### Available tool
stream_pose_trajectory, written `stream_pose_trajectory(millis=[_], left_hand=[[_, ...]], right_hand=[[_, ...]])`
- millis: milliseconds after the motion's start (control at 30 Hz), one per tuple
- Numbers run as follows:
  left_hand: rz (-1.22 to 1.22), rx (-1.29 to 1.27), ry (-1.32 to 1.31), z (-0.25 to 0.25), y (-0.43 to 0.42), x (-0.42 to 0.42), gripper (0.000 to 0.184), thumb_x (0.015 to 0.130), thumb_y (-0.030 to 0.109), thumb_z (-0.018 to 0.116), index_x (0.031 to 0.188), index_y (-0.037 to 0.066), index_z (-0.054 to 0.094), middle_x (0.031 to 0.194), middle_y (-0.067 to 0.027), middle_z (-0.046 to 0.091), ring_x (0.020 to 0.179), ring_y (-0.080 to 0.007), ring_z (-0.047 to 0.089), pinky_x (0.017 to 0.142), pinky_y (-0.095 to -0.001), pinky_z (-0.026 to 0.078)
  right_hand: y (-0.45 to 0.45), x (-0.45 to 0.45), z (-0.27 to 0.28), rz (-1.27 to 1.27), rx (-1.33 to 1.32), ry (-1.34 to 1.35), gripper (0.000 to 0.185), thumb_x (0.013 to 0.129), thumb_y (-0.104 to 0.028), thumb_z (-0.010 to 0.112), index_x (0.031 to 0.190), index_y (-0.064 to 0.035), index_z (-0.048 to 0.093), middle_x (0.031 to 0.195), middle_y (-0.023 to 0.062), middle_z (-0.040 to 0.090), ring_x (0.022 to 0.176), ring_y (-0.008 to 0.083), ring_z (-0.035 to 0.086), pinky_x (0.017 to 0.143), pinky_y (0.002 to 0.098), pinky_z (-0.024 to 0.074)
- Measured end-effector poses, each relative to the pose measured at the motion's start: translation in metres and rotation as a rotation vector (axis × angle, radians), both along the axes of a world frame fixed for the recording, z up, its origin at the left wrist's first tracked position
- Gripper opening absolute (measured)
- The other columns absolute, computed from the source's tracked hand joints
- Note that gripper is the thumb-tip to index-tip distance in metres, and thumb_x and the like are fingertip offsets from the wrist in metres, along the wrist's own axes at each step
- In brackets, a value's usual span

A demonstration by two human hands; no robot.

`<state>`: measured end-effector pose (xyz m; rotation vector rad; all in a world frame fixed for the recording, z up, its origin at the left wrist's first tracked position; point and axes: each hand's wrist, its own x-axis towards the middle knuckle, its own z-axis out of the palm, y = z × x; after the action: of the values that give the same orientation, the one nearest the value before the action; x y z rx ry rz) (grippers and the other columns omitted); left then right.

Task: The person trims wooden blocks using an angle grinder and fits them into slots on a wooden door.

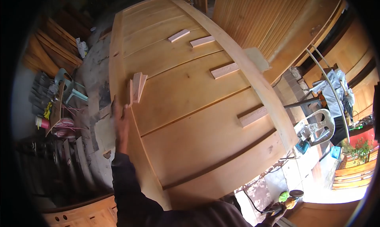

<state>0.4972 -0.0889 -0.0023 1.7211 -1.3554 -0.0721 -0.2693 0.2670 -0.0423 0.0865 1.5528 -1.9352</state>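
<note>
A large wooden door panel [190, 120] lies flat in front of me. My left hand [122, 128] is at its left edge, fingers stretched out and slightly blurred, with nothing seen in it. Just beyond those fingers, a few short wood strips [137, 87] lean together on the panel's left side. At the lower right, away from the door, my right hand [274, 218] is closed round an angle grinder [292, 202]. Its dark round disc faces up. More wood blocks [253, 116] lie along the panel's right side.
A white plastic chair [316, 126] stands right of the door, with grey cloth [336, 88] behind it. Slatted wooden panels [273, 25] lean at the back right. Boards [53, 49] and another chair [71, 88] are at the left. The grinder's cord [251, 201] runs over the floor.
</note>
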Motion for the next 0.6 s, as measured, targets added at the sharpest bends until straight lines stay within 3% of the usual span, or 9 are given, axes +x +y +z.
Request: stream_pose_trajectory(millis=[133, 167, 233, 400, 433, 533, 600], left_hand=[[-0.03, 0.12, 0.161, -0.006, 0.084, 0.009, 0.07, 0.109, 0.033, 0.064, 0.167, 0.004, 0.038, 0.17, -0.0229, 0.041, 0.159, -0.0352, 0.039, 0.127, -0.0425, 0.034], [-0.002, 0.162, 0.099, -0.011, 0.101, 0.007, 0.07, 0.109, 0.034, 0.064, 0.167, 0.004, 0.038, 0.171, -0.0227, 0.04, 0.159, -0.0353, 0.039, 0.127, -0.0422, 0.034], [0.05, 0.237, -0.021, -0.033, 0.12, 0.003, 0.07, 0.11, 0.035, 0.063, 0.166, 0.003, 0.038, 0.172, -0.0222, 0.038, 0.158, -0.0356, 0.039, 0.128, -0.0416, 0.033], [0.019, 0.078, 0.233, -0.078, 0.129, 0.002, 0.067, 0.112, 0.039, 0.059, 0.165, 0.003, 0.041, 0.168, -0.0218, 0.045, 0.153, -0.0337, 0.046, 0.124, -0.0413, 0.036], [-0.002, 0.025, 0.264, -0.081, 0.128, 0.006, 0.066, 0.112, 0.04, 0.059, 0.164, 0.004, 0.042, 0.167, -0.0207, 0.047, 0.151, -0.032, 0.049, 0.123, -0.0408, 0.036], [-0.031, 0.002, 0.275, -0.069, 0.129, -0.001, 0.066, 0.114, 0.04, 0.055, 0.164, 0.0, 0.04, 0.169, -0.0273, 0.041, 0.156, -0.04, 0.041, 0.126, -0.0437, 0.035], [-0.051, 0.034, 0.297, -0.071, 0.125, 0.003, 0.064, 0.115, 0.04, 0.05, 0.166, 0.003, 0.038, 0.169, -0.0279, 0.04, 0.157, -0.0418, 0.04, 0.126, -0.0443, 0.035]], right_hand=[[0.053, 0.021, -0.003, 0.063, -0.004, 0.385, 0.029, 0.103, -0.04, 0.069, 0.114, -0.0138, 0.065, 0.093, 0.0072, 0.064, 0.083, 0.0203, 0.068, 0.094, 0.0369, 0.0608], [0.063, 0.032, 0.004, 0.138, -0.021, 0.54, 0.04, 0.102, -0.035, 0.069, 0.131, -0.0072, 0.062, 0.103, 0.0106, 0.064, 0.091, 0.0226, 0.069, 0.088, 0.037, 0.0633], [0.082, 0.031, 0.015, 0.151, -0.171, 0.383, 0.042, 0.102, -0.034, 0.068, 0.133, -0.005, 0.061, 0.103, 0.0106, 0.064, 0.091, 0.0225, 0.069, 0.086, 0.0363, 0.0636], [0.123, 0.008, 0.026, 0.213, -0.546, -0.034, 0.048, 0.102, -0.03, 0.068, 0.138, 0.0004, 0.057, 0.103, 0.0105, 0.064, 0.09, 0.0221, 0.069, 0.08, 0.0345, 0.0644], [0.122, 0.028, 0.043, 0.108, -0.55, -0.039, 0.049, 0.101, -0.031, 0.07, 0.135, -0.0003, 0.054, 0.099, 0.0118, 0.065, 0.077, 0.0227, 0.062, 0.068, 0.0343, 0.061], [0.148, 0.066, 0.065, 0.188, -0.613, 0.031, 0.052, 0.102, -0.029, 0.068, 0.141, 0.0015, 0.05, 0.101, 0.0141, 0.064, 0.08, 0.0229, 0.063, 0.068, 0.0345, 0.061], [0.169, 0.089, 0.064, 0.149, -0.657, -0.01, 0.057, 0.102, -0.025, 0.064, 0.146, 0.0062, 0.046, 0.097, 0.0115, 0.058, 0.079, 0.0217, 0.059, 0.068, 0.0335, 0.0572]])
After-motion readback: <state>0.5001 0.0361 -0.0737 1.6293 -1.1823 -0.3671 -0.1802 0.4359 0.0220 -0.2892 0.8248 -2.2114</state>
